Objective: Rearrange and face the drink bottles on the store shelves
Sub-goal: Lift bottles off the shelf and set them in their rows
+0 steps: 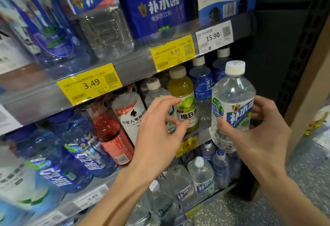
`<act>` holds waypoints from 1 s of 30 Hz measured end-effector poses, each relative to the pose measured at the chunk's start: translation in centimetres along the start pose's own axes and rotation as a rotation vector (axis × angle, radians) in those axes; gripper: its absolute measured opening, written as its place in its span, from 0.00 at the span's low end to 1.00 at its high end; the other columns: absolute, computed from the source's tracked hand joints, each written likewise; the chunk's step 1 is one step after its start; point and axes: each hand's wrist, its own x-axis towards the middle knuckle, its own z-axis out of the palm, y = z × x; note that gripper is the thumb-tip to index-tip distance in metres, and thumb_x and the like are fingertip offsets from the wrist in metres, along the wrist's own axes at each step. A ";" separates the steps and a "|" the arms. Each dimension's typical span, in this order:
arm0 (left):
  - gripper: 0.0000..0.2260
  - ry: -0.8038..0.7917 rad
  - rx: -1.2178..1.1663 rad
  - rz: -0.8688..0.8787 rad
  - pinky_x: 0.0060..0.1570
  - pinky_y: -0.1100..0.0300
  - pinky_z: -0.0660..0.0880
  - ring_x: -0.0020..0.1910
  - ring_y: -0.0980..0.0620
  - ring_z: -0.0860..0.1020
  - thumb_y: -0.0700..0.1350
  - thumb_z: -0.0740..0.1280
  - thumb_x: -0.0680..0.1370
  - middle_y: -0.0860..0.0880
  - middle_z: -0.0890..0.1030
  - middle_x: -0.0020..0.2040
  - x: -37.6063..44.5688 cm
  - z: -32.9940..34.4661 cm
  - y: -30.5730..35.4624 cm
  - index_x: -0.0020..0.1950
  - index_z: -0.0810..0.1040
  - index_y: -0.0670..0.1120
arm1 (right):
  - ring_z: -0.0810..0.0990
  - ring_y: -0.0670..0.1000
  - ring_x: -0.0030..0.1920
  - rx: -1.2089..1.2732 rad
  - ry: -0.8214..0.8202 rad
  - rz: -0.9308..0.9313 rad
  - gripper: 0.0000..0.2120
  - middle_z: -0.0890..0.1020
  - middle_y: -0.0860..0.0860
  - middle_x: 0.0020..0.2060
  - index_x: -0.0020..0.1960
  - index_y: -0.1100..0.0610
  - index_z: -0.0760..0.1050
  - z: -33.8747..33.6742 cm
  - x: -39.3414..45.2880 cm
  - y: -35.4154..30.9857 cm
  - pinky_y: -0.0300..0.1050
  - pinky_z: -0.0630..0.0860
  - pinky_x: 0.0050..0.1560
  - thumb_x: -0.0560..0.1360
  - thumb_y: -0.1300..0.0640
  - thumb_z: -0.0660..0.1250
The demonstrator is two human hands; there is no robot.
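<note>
The person's right hand (257, 136) held a clear bottle (232, 106) with a white cap, fingers wrapped round its label, out in front of the middle shelf (107, 89) at its right end. The left hand (159, 129) reached toward the yellow bottle (184, 97) on that shelf, fingers spread and holding nothing.

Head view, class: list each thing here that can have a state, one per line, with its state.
Right hand: grips the clear bottle, fingers curled round it.
Clear bottle: capped, upright, held off the shelf, label facing out.
Left hand: fingers spread, holding nothing, reaching toward the yellow bottle.
Yellow bottle: capped, upright on the shelf, label facing out.
Red bottle: standing on the shelf, leaning in this wide view.
</note>
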 end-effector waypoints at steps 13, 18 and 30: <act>0.28 0.037 0.459 -0.095 0.56 0.53 0.71 0.61 0.43 0.76 0.55 0.74 0.74 0.48 0.78 0.62 4.4 -2.1 0.6 0.70 0.70 0.50 | 0.78 0.33 0.46 0.061 -0.033 -0.008 0.33 0.80 0.37 0.47 0.60 0.47 0.74 0.6 -0.6 -0.4 0.26 0.74 0.44 0.58 0.45 0.81; 0.26 -0.173 0.624 -0.128 0.49 0.55 0.67 0.60 0.40 0.76 0.61 0.70 0.75 0.46 0.78 0.60 7.2 -2.0 1.7 0.65 0.69 0.48 | 0.77 0.33 0.48 0.093 -0.058 0.012 0.32 0.80 0.37 0.47 0.59 0.46 0.74 0.8 -0.9 -0.6 0.23 0.72 0.45 0.58 0.48 0.81; 0.23 -0.064 0.284 -0.135 0.48 0.46 0.81 0.44 0.40 0.82 0.58 0.71 0.76 0.47 0.80 0.57 7.2 1.4 1.5 0.66 0.70 0.50 | 0.76 0.29 0.47 0.087 -0.014 0.066 0.32 0.80 0.36 0.46 0.59 0.47 0.74 1.3 -0.8 -0.4 0.24 0.72 0.43 0.58 0.48 0.82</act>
